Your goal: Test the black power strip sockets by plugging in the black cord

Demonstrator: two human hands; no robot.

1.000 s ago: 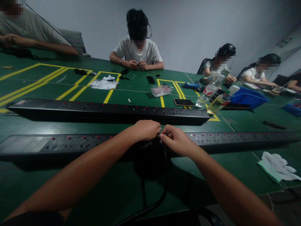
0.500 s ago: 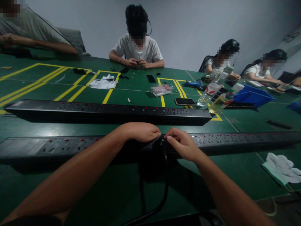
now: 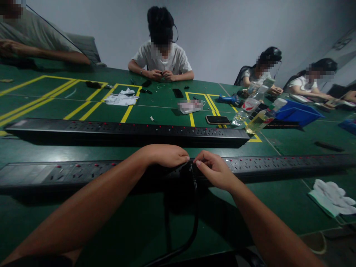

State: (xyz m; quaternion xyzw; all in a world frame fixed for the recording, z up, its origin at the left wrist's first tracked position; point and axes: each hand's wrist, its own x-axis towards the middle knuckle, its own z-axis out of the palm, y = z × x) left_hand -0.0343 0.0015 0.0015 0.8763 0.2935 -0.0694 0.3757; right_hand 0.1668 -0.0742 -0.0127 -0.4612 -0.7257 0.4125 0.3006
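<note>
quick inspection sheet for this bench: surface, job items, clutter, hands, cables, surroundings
surface: green table with yellow marked lines.
job's things: near power strip lies across the front; far power strip lies parallel behind it, apart.
clutter: phone, clear bottle, yellow-liquid bottle, blue bin, white scraps, white cloth at the right edge.
grippers: left hand and right hand meet fingertip to fingertip over the near power strip's middle; what they pinch is hidden.
cables: black cable runs from under the hands toward the camera.
surroundings: grey wall; person opposite and others seated at the table.
</note>
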